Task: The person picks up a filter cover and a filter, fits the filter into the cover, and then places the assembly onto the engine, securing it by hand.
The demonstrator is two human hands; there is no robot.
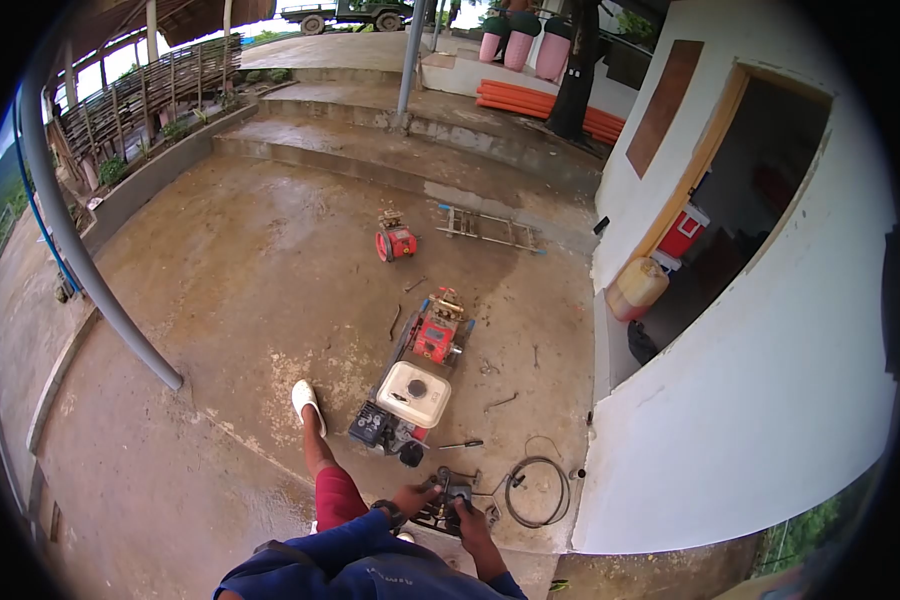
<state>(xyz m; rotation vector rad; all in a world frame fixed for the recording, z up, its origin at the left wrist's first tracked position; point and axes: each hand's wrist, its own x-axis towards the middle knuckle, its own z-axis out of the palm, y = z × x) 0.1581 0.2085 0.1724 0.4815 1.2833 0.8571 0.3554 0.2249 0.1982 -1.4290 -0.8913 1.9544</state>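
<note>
Near the bottom centre, my left hand (416, 498) is closed on the left side of a dark metal part (453, 493). On the part's right side is my right hand (469, 517), its fingers curled around the edge. The part is held low in front of my body, and its details are too small to make out. Just ahead on the concrete stands an engine with a cream tank (414, 394), joined to a red pump unit (434, 340). A black-handled tool (460, 444) lies between the engine and my hands.
A coiled hose (537, 491) lies to the right. Farther off are a second red machine (396, 242) and a small metal ladder-like frame (489, 229). Loose tools such as a bent wrench (501, 402) dot the floor. A grey post (120, 315) rises at left; a doorway stands right.
</note>
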